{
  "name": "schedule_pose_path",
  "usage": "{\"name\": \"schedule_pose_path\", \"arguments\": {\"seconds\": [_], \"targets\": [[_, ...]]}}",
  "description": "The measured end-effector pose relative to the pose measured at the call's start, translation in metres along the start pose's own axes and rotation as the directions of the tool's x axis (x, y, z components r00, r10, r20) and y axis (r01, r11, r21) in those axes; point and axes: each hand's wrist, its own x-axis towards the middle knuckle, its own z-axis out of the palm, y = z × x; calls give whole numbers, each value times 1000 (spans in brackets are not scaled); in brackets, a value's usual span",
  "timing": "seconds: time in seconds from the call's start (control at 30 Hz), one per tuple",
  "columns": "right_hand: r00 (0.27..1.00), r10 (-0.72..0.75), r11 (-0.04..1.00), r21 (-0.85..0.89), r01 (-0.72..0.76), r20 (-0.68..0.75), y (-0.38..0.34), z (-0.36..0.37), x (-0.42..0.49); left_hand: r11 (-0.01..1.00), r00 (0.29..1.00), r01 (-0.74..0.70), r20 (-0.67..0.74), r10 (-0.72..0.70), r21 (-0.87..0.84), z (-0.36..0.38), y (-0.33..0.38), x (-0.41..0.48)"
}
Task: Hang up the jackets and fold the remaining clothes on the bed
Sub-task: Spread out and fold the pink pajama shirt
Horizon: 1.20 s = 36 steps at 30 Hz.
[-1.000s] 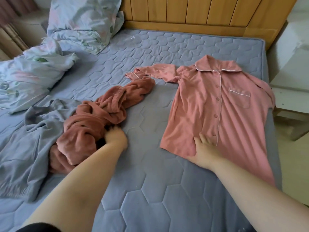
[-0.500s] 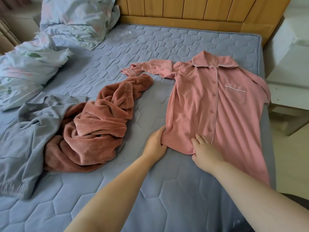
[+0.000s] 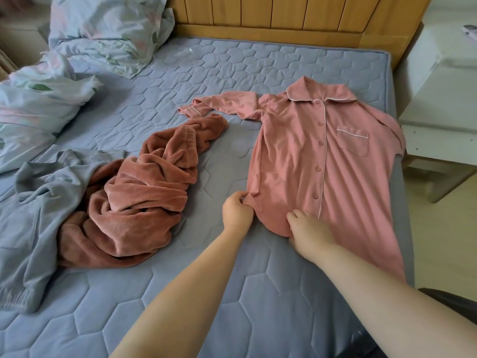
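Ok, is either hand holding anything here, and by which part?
The left hand pinches the pink pajama shirt at the corner of its bottom hem. The right hand rests on the same hem; whether it grips cannot be told.

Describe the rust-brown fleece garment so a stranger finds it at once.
On the quilted grey-blue mattress, look left of the flat pink button-up shirt. The rust-brown fleece garment lies heaped against a grey garment. It alone is plush and thickly folded.
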Motion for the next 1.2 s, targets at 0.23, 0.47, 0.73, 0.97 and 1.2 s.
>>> {"name": "schedule_pose_path", "arguments": {"seconds": [0.23,0.47,0.73,0.97,1.2], "targets": [[887,303,880,460,-120,-348,20,-17,2,934,960,-204,-128,250,292,-53,-15,16],[984,-79,991,94,95,-157,11,2,-9,971,994,6,-109,20,238,-82,-50,33],[946,253,906,393,-158,-201,15,14,-4,839,921,341,-29,-389,-425,-53,-34,35],[838,540,611,723,-323,-82,36,-22,15,666,861,394,2,-508,-633,-65,-12,46],[870,493,624,711,-325,-35,43,-39,23,559,851,378,40,-524,-738,-39,8,37]]}}
